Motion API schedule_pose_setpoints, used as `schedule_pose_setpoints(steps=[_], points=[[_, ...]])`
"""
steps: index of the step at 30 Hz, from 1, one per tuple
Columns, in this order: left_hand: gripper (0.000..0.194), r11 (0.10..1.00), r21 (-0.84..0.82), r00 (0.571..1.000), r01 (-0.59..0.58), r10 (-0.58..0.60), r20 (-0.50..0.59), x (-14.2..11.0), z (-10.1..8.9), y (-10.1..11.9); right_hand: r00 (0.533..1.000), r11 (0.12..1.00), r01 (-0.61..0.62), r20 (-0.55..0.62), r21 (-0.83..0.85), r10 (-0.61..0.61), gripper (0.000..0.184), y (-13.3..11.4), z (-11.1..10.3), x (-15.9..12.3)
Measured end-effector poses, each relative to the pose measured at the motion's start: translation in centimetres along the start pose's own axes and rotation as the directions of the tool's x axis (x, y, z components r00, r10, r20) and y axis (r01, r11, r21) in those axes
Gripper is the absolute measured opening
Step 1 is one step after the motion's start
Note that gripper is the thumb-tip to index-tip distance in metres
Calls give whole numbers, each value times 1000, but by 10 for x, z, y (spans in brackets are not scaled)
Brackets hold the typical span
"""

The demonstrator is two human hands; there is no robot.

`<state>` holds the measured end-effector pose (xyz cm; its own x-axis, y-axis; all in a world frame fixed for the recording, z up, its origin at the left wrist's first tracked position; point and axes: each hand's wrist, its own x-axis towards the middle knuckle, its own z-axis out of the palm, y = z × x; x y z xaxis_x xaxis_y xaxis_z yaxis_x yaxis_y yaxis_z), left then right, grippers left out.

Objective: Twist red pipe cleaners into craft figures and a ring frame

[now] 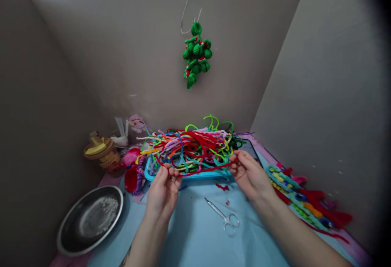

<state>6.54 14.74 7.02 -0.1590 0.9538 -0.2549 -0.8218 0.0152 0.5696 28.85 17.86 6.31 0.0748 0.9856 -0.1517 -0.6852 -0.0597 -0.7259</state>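
A thin red fuzzy strand, like a pipe cleaner (pixel 207 171), stretches level between my two hands. My left hand (pixel 165 185) pinches it near its left part, thumb and fingers together. At the other end, my right hand (pixel 247 175) grips it between thumb and fingertips. Just behind the strand stands a blue tray (pixel 195 176) heaped with multicoloured fuzzy strands (pixel 189 146). Below my hands lie small silver scissors (pixel 224 217), closed, with handles to the lower right. A short red scrap (pixel 222 187) rests above them on the blue tabletop (pixel 198 242).
On the left are a metal bowl (pixel 91 220), a brown pot-like item (pixel 106 157) and pink and purple fuzzy pieces (pixel 132 177). Colourful fuzzy figures (pixel 305 199) line the right edge. A green bell-shaped ornament cluster (pixel 197 55) hangs against the back panel. Grey panels (pixel 317 95) enclose the table.
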Motion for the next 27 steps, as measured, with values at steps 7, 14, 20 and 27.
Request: schedule_pose_setpoints(steps=[7, 14, 20, 27], points=[[20, 992, -125, 999, 20, -23, -27, 0, 2, 13, 999, 999, 32, 5, -35, -32, 26, -6, -3, 1], [23, 982, -130, 983, -139, 121, -140, 8, -4, 28, 998, 998, 47, -40, -41, -48, 27, -5, -5, 2], [21, 976, -21, 957, -215, 206, -205, 9, -5, 40, 991, 990, 111, -63, -86, -117, 27, -10, -9, 7], [24, 987, -57, 970, -151, 137, -202, 2, 5, 34, 701, 581, 610, 26, -538, -712, 39, -1, -4, -13]])
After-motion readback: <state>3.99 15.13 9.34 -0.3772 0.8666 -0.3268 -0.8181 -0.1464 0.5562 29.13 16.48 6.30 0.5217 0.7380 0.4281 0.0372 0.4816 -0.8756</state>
